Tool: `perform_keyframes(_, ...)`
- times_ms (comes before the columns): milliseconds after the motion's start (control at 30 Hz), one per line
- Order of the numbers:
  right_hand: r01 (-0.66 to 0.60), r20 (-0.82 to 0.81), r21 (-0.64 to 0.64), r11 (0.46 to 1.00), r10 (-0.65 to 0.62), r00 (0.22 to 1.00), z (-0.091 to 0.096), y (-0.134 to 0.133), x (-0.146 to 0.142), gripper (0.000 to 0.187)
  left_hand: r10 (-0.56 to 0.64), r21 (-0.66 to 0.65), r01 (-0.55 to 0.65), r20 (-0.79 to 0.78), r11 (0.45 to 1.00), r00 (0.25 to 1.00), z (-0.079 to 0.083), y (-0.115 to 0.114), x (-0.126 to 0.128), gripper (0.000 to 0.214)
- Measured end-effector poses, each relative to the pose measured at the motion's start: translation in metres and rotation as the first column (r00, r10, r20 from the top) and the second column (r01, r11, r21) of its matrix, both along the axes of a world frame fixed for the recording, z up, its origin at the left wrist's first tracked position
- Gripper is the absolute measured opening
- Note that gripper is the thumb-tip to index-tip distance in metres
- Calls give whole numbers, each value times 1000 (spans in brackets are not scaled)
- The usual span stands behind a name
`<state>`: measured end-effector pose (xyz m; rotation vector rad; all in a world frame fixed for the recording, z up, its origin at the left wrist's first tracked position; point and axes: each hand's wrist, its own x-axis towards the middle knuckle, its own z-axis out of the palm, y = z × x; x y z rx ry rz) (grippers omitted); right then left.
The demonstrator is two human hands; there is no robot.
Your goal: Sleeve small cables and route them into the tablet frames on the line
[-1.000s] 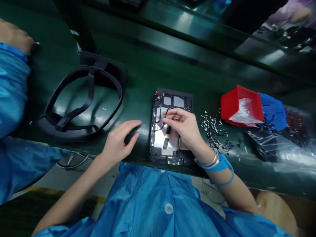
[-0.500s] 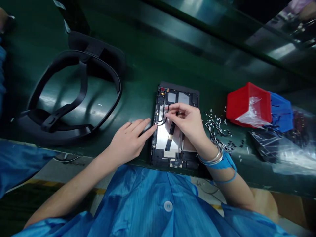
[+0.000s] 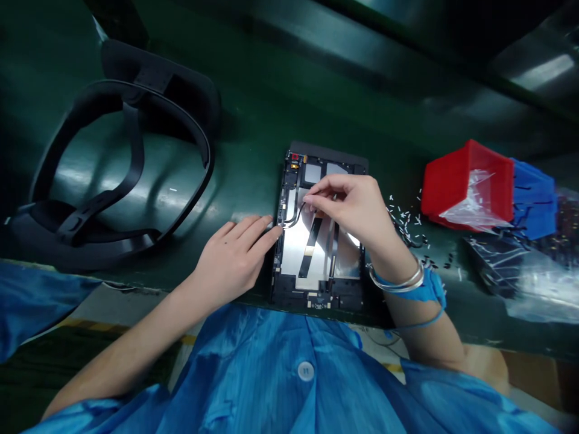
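Note:
An opened tablet (image 3: 316,283) lies on the dark green bench, its circuit boards, silver plate and black flex strips exposed. My right hand (image 3: 357,208) hovers over its upper half, fingers pinched on a thin black cable (image 3: 295,218) that curves across the plate. My left hand (image 3: 235,256) lies flat beside the tablet's left edge, fingers stretched out, fingertips touching the frame where the cable ends. A blue wrist strap and metal bangles sit on my right wrist.
A large black headband-like frame (image 3: 122,157) lies at the left. Small black and white parts (image 3: 404,226) are scattered right of the tablet. Further right stand a red bin (image 3: 465,181) with a plastic bag, a blue bin (image 3: 534,199) and clear bags (image 3: 534,283).
My left hand slid right from the bare bench to the tablet's left edge. My right hand moved up a little along the cable. The neighbour's arm at left has left the view.

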<state>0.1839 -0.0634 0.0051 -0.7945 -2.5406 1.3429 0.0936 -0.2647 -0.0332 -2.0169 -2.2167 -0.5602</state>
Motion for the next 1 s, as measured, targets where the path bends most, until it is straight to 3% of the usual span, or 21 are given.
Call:
perform_keyframes(233,-81,70,-139,987,92,993,3,11,-10,13,-38,-18,38,37,999,999,5,4,-1,39)
perform_keyframes(533,-133,122,-59,989,139,983,2,13,-17,12,-121,-73,122,24,990,992,0,5,-5,45)
perform_keyframes(1000,-132,186,52,990,120,975,0,10,-21,9,-268,-84,267,7,960,964,10,12,-16,45)
